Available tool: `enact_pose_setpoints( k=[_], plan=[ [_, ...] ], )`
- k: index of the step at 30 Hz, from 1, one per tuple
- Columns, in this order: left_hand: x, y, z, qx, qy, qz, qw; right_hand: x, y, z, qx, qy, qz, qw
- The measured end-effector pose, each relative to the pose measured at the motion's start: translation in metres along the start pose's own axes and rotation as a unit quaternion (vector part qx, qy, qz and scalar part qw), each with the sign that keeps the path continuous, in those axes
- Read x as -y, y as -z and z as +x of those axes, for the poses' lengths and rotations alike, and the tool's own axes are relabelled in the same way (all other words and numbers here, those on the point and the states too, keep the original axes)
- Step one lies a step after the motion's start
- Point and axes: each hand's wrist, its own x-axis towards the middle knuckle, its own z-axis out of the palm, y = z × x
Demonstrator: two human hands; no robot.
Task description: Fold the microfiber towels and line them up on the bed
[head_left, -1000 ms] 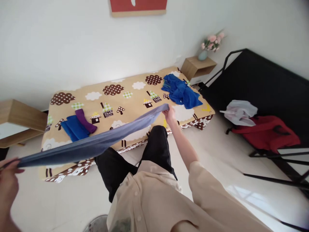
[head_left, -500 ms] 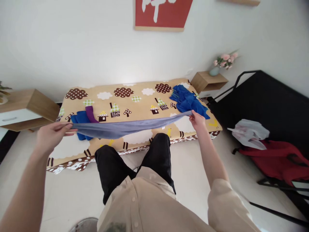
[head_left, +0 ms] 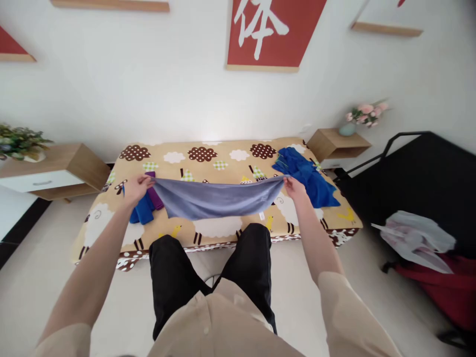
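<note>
A grey-blue towel (head_left: 217, 198) hangs stretched between my hands above the bed, sagging along its lower edge, with a small white tag near its right end. My left hand (head_left: 137, 189) pinches its upper left corner, and my right hand (head_left: 294, 187) pinches the upper right one. Below my left hand, a folded blue cloth (head_left: 142, 212) and a rolled or folded purple cloth (head_left: 155, 198) lie side by side on the bed, partly covered by the hand. Just past my right hand is a crumpled heap of blue cloth (head_left: 310, 173).
The bed (head_left: 219, 154) has a patterned cover and stands against the wall. Wooden nightstands (head_left: 80, 168) flank it, bearing flowers. At right, a black folding frame (head_left: 420, 173) holds a white plastic bag (head_left: 416, 238) and a red item (head_left: 442, 282). My knees are near the bed's front edge.
My hands have come closer together, the left moving inward. The towel, earlier pulled into a narrow taut strip, now hangs deeper and looser. The camera view has tilted up.
</note>
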Motion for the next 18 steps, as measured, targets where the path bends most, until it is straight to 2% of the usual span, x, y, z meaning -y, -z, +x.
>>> enact_pose_setpoints(
  k=[4, 7, 10, 13, 15, 18],
  plan=[
    [-0.015, -0.004, 0.015, -0.097, -0.062, -0.066, 0.991, 0.015, -0.015, 0.019, 0.030, 0.069, 0.063, 0.995],
    [-0.007, -0.003, 0.009, -0.120, -0.126, -0.037, 0.984, 0.015, -0.006, 0.030, 0.040, 0.120, 0.091, 0.988],
    [0.022, -0.007, -0.007, -0.110, -0.151, 0.011, 0.982, -0.002, 0.012, 0.037, 0.026, 0.114, 0.090, 0.989],
    [0.062, -0.020, -0.026, -0.078, -0.146, 0.079, 0.983, -0.033, 0.033, 0.041, -0.009, 0.085, 0.065, 0.994],
    [0.088, -0.033, -0.040, -0.042, -0.114, 0.138, 0.983, -0.058, 0.045, 0.043, -0.045, 0.056, 0.014, 0.997],
    [0.125, -0.055, -0.060, -0.011, -0.020, 0.215, 0.976, -0.099, 0.065, 0.043, -0.081, 0.011, -0.075, 0.994]
  ],
)
